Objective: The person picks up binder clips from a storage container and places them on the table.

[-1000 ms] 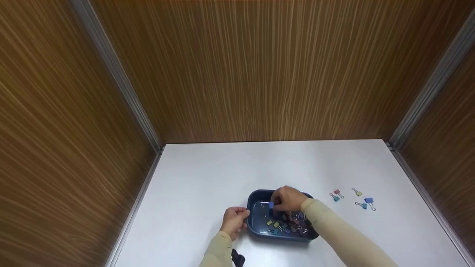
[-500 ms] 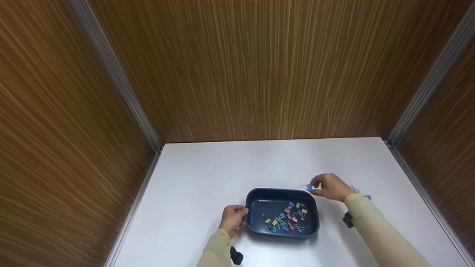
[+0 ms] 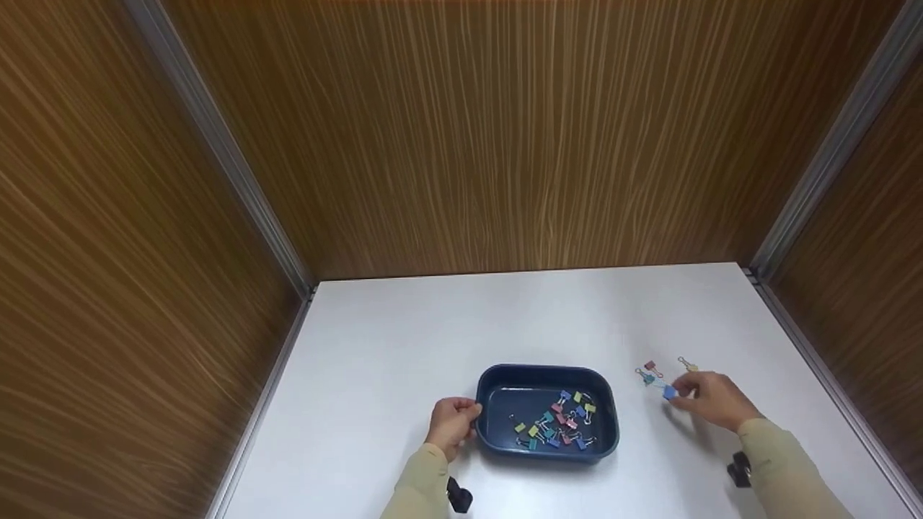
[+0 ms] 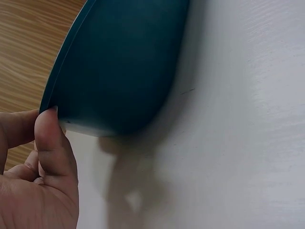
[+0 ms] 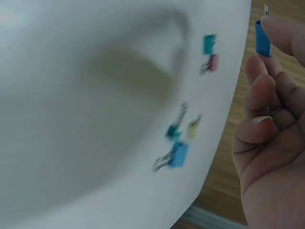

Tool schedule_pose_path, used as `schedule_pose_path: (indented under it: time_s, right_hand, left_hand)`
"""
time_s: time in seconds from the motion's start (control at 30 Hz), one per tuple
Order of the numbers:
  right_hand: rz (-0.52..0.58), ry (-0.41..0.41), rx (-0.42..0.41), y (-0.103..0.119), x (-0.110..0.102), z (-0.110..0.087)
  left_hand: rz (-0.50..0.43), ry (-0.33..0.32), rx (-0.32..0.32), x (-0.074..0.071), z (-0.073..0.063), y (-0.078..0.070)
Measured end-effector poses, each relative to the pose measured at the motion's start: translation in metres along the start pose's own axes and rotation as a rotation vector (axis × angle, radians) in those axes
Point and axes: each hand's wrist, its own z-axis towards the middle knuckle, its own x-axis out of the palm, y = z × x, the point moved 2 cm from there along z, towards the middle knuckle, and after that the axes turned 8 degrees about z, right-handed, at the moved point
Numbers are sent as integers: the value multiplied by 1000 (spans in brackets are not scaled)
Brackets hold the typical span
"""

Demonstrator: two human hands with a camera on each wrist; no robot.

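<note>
Pinching a tray [image 3: 507, 405] with left fingers [image 4: 19, 128] and, with right fingers [image 5: 261, 90], a blue clip [image 3: 670, 392], long axis slanting, handles [image 5: 266, 9] leftward.

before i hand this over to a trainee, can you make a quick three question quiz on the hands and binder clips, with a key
1. True or false: the left hand pinches the edge of the dark blue tray.
2. What colour is the binder clip in the right hand? a) pink b) yellow c) blue
3. In the right wrist view, how many other clips lie on the white tabletop?

Key:
1. True.
2. c) blue.
3. Five: upper teal clip, pink clip, lower teal clip, yellow clip and loose blue clip.
</note>
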Motion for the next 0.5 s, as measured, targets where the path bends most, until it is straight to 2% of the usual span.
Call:
schedule_pose_path:
  time_s: [0.3, 0.5]
  right_hand:
    - [-13, 5, 123, -48, -9, -29]
    - [-17, 13, 166, -62, -7, -37]
  left_hand:
    - [-5, -10, -8, 0, 0, -2]
    - [9, -18, -18, 0, -2, -2]
